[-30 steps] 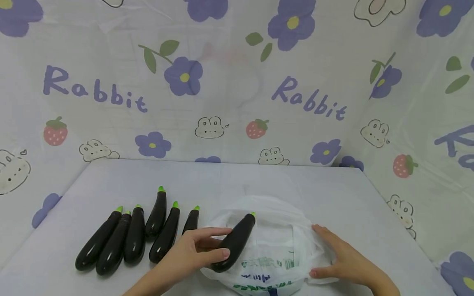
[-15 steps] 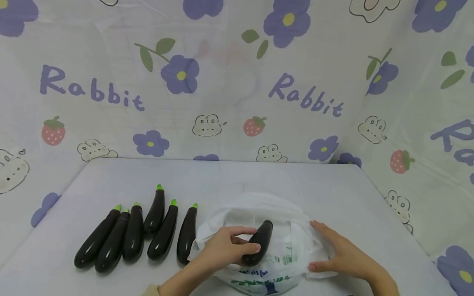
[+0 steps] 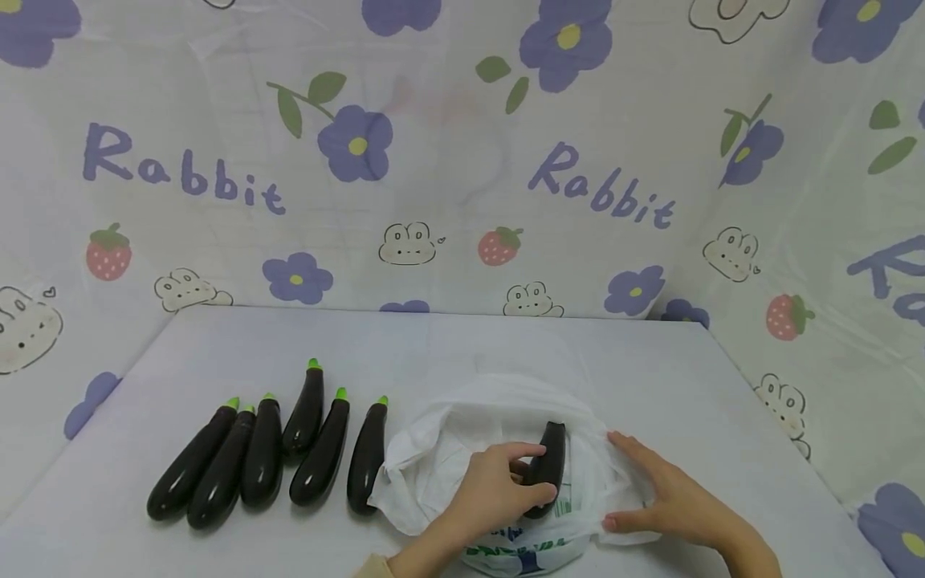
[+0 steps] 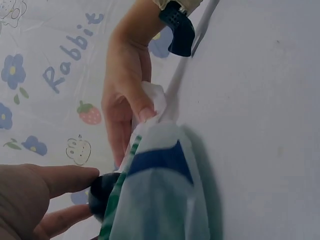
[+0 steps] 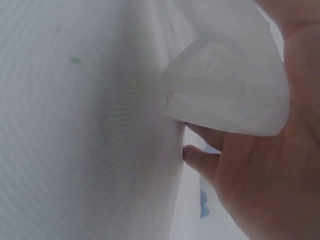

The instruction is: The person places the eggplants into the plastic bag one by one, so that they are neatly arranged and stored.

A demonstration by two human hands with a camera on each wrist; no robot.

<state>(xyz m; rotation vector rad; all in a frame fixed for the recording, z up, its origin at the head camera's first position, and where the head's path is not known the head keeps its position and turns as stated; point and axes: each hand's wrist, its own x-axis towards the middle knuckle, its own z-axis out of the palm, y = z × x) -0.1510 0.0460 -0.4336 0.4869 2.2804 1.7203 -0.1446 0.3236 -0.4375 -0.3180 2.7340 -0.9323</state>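
My left hand [image 3: 499, 490] pinches a dark eggplant [image 3: 552, 457] between thumb and fingers, inside the mouth of a white plastic bag [image 3: 426, 466]. In the left wrist view the eggplant's dark end [image 4: 101, 195] shows between the fingers, partly hidden behind the bag's printed side [image 4: 160, 200]. At the bag's right side, my right hand [image 3: 682, 506] holds the plastic, thumb low and fingers higher up the edge. The right wrist view shows thin white plastic [image 5: 235, 85] in front of that hand's palm [image 5: 265, 185].
Several more eggplants [image 3: 262, 461] with bright green tips lie on the white tabletop [image 3: 347, 341] left of the bag. The nearest eggplant [image 3: 367, 461] lies right at the bag's left edge. Behind the table hangs a printed curtain [image 3: 433, 160].
My left hand has carried the eggplant rightward, from over the bag's left side into its mouth. The eggplant now stands more upright. My right hand has stayed at the bag's right side.
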